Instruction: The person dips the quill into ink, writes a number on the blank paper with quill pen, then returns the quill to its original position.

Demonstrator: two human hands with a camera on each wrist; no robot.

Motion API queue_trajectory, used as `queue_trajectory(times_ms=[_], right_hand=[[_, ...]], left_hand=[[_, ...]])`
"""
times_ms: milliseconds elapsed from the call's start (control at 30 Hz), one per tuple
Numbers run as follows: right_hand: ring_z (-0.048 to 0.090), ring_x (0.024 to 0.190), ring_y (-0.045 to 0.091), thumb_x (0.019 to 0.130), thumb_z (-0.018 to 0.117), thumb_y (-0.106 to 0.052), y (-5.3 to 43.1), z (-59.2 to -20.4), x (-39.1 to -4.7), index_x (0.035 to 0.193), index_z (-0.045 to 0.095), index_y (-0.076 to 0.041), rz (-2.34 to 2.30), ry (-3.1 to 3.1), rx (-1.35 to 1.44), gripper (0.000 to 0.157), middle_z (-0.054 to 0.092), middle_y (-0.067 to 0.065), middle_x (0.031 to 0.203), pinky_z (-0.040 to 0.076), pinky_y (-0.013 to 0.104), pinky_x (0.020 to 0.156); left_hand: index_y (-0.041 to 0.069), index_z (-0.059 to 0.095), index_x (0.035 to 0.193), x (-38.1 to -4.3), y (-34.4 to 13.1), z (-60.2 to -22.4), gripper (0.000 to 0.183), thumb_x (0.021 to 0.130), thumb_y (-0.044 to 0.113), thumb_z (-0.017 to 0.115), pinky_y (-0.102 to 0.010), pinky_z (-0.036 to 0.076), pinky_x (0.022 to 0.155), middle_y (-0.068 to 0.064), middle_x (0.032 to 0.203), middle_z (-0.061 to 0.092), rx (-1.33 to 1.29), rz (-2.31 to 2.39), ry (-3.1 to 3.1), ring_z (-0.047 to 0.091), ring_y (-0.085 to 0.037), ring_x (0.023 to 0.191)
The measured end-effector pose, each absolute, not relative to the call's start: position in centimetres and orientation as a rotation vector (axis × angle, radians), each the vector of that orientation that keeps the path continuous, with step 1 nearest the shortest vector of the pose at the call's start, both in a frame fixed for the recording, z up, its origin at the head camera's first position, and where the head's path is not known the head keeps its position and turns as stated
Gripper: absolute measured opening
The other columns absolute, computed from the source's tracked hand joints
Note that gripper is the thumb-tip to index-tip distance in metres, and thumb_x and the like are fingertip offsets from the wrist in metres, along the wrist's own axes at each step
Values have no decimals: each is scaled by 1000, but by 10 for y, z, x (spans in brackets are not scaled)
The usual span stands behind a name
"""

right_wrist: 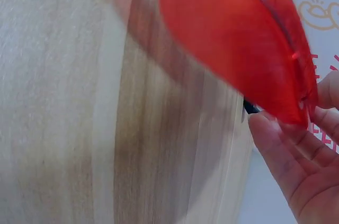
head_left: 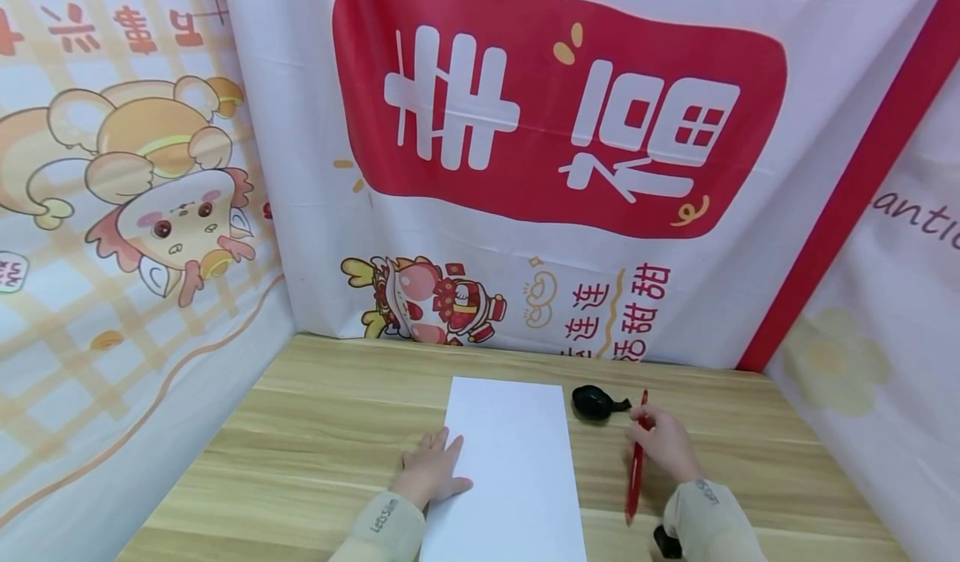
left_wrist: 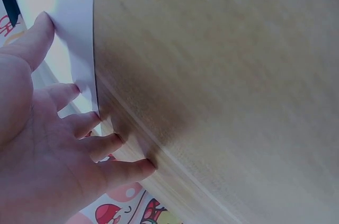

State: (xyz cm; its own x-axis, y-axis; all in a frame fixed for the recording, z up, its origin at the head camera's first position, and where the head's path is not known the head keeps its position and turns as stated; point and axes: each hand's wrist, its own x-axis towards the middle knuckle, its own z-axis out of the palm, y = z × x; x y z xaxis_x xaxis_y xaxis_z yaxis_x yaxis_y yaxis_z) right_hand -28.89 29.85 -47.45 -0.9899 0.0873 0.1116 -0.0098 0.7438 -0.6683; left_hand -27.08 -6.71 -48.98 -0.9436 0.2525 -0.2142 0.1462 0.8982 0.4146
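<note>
A long white sheet of paper (head_left: pixel 506 462) lies on the wooden table. My left hand (head_left: pixel 433 469) rests at its left edge, fingers spread. In the left wrist view the thumb of the left hand (left_wrist: pixel 32 128) lies over the paper, the other fingertips at or beyond its edge. Right of the sheet, my right hand (head_left: pixel 666 441) pinches one end of a thin, translucent red piece (head_left: pixel 636 479). In the right wrist view this red piece (right_wrist: pixel 228 33) looks broad, curved and glossy, tapering towards the fingertips; its exact kind is unclear. The right hand (right_wrist: pixel 302 166) holds it above the table.
A black bulb-shaped object (head_left: pixel 592 403) with a narrow neck lies between the paper and my right hand. A small black item (head_left: pixel 666 543) shows beneath the right sleeve. Printed cloths (head_left: pixel 300 170) hang behind and at both sides of the wooden table (head_left: pixel 300 454).
</note>
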Motion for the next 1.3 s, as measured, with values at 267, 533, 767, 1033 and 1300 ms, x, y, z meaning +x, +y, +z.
queue_trajectory(times_ms=[267,533,767,1033,1300], right_hand=[[58,64,16,91,44,-11,295,-470,-286,102,64,1,1277,-2655,-176,26,63,10,85,48,27,58],[59,78,22,79,59,7,297,-469,-287,102,61,3,1227,-2631,-10,23,63,9,85,48,25,63],[57,71,18,82,62,2,299,-473,-291,101,60,1,1248,-2623,-46,20,62,8,80,48,24,60],[59,70,25,90,54,-2,294,-471,-292,103,55,4,1428,-2565,-147,14,61,8,71,50,27,58],[58,64,14,92,56,-10,291,-469,-292,98,54,7,1503,-2450,-190,18,62,13,76,50,21,57]], left_hand=[[6,45,135,-269,-67,-490,68,80,38,67,-73,13,94,-24,144,28,296,578,2814,18,-47,131],[6,44,136,-269,-67,-488,68,80,38,67,-73,12,94,-23,144,28,285,573,2804,18,-47,131],[5,44,136,-270,-67,-488,69,80,38,67,-74,12,93,-24,144,28,298,586,2799,18,-48,130],[6,44,136,-269,-68,-489,69,80,39,67,-74,13,93,-23,144,28,306,569,2810,18,-48,130],[5,45,135,-269,-68,-487,68,80,38,67,-74,13,93,-24,144,28,311,576,2807,18,-48,130]])
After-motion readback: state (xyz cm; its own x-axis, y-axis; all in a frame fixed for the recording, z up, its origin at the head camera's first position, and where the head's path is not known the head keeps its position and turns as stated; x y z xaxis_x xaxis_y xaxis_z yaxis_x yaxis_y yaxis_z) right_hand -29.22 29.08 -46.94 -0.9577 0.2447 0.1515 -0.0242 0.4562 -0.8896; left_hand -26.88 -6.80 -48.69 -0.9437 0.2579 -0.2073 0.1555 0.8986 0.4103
